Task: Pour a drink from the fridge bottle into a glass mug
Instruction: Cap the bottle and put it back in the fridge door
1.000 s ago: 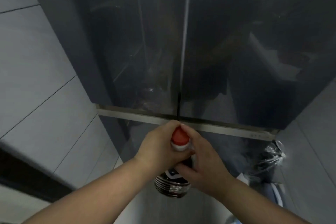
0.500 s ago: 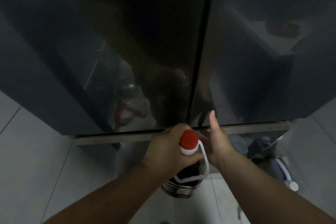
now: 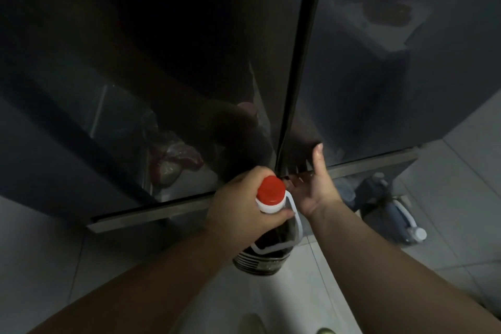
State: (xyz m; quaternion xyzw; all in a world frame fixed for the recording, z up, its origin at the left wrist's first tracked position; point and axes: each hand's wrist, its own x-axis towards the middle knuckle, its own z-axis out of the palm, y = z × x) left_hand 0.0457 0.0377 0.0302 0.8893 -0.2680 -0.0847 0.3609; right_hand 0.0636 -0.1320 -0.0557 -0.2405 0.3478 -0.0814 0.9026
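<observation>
Two hands: left hand grips bottle neck; right hand open, fingers under fridge door.

Single head view; looks forward and steeply down from above both forearms; close to the dark fridge doors, which fill the upper frame; tiled floor below; wide-angle bend at edges.

You stand in dim light before a tall, dark, glossy cabinet front with two doors split by a black vertical seam. Pale floor tiles spread below you. A grey wall rises at right, a plastic jug lying near its foot.
</observation>
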